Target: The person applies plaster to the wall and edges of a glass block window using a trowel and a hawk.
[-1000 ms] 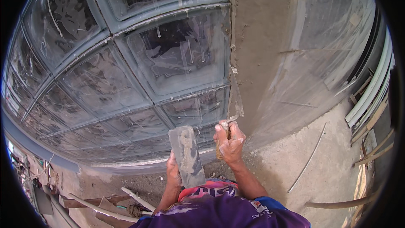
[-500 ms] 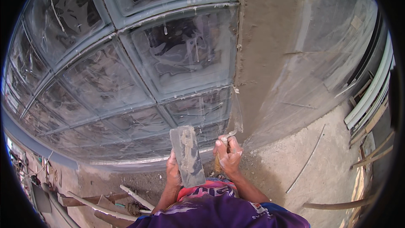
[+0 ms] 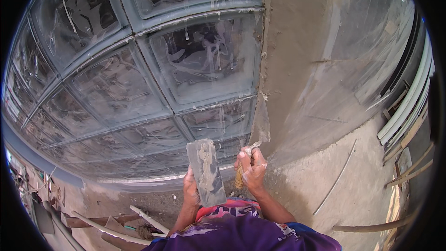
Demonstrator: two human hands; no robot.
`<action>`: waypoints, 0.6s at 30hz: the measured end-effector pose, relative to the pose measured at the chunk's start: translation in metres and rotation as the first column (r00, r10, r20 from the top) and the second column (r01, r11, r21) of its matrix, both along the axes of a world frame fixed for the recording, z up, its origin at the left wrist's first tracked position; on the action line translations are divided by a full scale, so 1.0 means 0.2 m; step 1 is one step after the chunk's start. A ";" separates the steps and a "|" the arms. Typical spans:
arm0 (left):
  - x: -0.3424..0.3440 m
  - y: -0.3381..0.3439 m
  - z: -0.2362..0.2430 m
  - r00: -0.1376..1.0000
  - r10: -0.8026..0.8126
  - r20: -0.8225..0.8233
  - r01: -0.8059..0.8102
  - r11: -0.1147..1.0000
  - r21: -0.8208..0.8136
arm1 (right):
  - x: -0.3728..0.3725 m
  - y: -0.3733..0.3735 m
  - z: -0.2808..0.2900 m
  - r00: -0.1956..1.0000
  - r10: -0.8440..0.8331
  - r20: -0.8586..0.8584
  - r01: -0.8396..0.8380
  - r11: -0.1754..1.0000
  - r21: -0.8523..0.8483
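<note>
My left hand (image 3: 189, 188) is closed on a grey rectangular plastering float (image 3: 197, 169), held flat side up with a streak of wet mortar (image 3: 207, 162) along it. Its grip underneath is hidden. In my right hand (image 3: 253, 169) is a pointing trowel (image 3: 262, 120), its yellowish handle (image 3: 239, 179) toward me and its thin blade pointing up. The blade lies at the seam between the glass block wall (image 3: 211, 60) and a brown band of fresh mortar (image 3: 292, 42). Whether it touches the mortar, I cannot tell.
Right of the fresh band runs a smoother grey wall (image 3: 357, 60). Pale pipes (image 3: 409, 111) and wood pieces stand at the far right. A thin rod (image 3: 335, 176) and a pole (image 3: 371, 227) lie on the right floor. Boards and sticks (image 3: 109, 227) clutter the lower left.
The trowel has turned, so its blade shows broader now than its earlier narrow edge. My left hand and the float stay almost in place. The view has shifted slightly.
</note>
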State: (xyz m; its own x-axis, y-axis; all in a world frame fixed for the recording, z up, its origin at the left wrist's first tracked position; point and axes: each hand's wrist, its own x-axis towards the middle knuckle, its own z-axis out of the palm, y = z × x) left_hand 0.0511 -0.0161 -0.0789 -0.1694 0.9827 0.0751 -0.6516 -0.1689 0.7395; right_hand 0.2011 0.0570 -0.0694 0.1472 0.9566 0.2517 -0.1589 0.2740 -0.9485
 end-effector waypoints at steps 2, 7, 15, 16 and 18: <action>0.01 0.00 0.01 1.000 -0.017 0.022 0.016 0.999 0.028 | 0.02 -0.01 0.05 0.999 0.030 0.042 -0.031 0.999 0.024; -0.03 0.01 -0.03 0.998 -0.058 0.000 0.058 0.998 -0.002 | 0.01 0.11 0.31 0.992 0.105 0.076 -0.112 0.989 0.093; -0.02 0.01 -0.02 0.999 -0.037 -0.015 0.037 0.999 0.014 | 0.00 0.02 0.20 0.991 0.102 -0.088 -0.105 0.994 -0.028; -0.02 0.01 -0.02 0.999 -0.033 -0.010 0.033 0.999 0.016 | 0.01 0.00 0.15 0.992 0.097 -0.080 -0.099 0.995 -0.028; -0.01 0.01 -0.02 1.000 -0.027 -0.004 0.027 1.000 0.013 | 0.03 -0.01 0.09 0.995 0.076 -0.064 -0.078 0.996 -0.033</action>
State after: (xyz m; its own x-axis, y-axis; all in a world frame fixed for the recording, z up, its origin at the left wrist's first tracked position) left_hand 0.0488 -0.0147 -0.0836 -0.1426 0.9858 0.0888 -0.6534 -0.1612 0.7397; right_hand 0.2070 0.0546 -0.0514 0.0871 0.9738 0.2101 -0.2374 0.2251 -0.9450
